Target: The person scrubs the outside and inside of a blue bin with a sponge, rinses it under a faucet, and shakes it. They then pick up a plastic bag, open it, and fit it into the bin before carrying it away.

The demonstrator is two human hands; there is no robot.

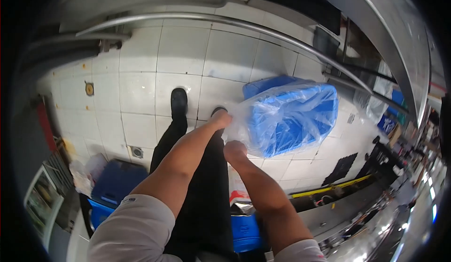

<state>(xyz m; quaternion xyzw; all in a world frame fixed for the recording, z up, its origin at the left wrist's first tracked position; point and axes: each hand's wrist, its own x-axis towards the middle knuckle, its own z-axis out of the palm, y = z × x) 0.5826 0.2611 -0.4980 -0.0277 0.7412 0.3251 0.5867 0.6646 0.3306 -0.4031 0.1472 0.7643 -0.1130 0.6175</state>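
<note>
A blue bin [298,135] is on the tiled floor in front of me, and a clear plastic bag [240,123] lines it and hangs over its rim. Folds of the film cross the bin's opening. At the near side, my left hand [221,119] is closed on the gathered edge of the bag. My right hand [235,150] grips the bag a little further right, by the bin's near corner. The fingers of both hands are partly hidden from this angle. Another blue part [270,84] shows along the bin's far left side.
A metal rail [225,19] runs above the floor ahead. Behind me are a dark blue lidded container [120,181] and a blue bin [245,234]. A steel counter [329,222] with clutter stands at right. My shoe [179,101] is near the bin.
</note>
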